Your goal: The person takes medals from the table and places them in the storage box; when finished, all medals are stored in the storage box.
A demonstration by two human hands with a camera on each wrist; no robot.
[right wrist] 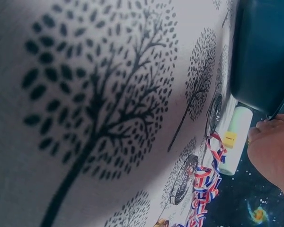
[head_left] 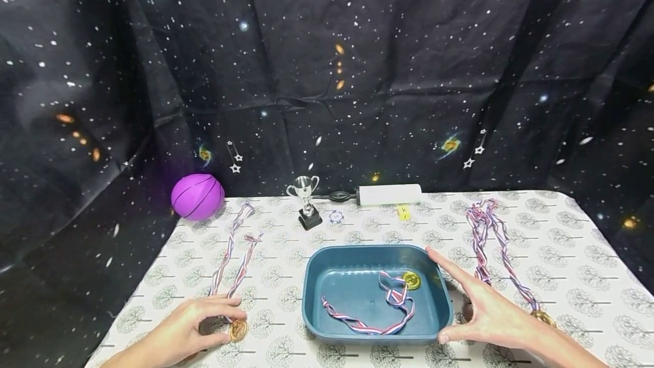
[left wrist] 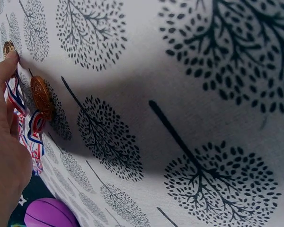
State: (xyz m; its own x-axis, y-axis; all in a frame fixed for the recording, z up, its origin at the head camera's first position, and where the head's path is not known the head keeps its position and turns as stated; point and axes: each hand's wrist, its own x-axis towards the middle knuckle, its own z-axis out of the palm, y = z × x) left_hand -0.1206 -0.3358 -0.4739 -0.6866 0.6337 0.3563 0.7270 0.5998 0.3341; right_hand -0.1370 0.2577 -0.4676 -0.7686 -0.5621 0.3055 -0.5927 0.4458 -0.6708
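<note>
My left hand [head_left: 196,325] pinches a gold medal [head_left: 238,330] between thumb and forefinger, low over the cloth. Its red, white and blue ribbon [head_left: 242,271] runs back from it. In the left wrist view, a second medal [left wrist: 41,98] lies under that hand. My right hand [head_left: 493,311] spans the right end of a blue plastic bin [head_left: 352,249]. Its straight, spread forefinger and thumb touch the far and near corners. Inside the bin lies one gold medal [head_left: 411,280] with its ribbon [head_left: 368,328].
More medals [right wrist: 183,179] with bunched ribbons [head_left: 480,231] lie right of the bin, partly behind my right hand. Along the back stand a purple ball [head_left: 197,196], a small silver trophy [head_left: 306,203], a poker chip [head_left: 335,217], a white cylinder [head_left: 390,195] and a yellow cube [head_left: 404,212].
</note>
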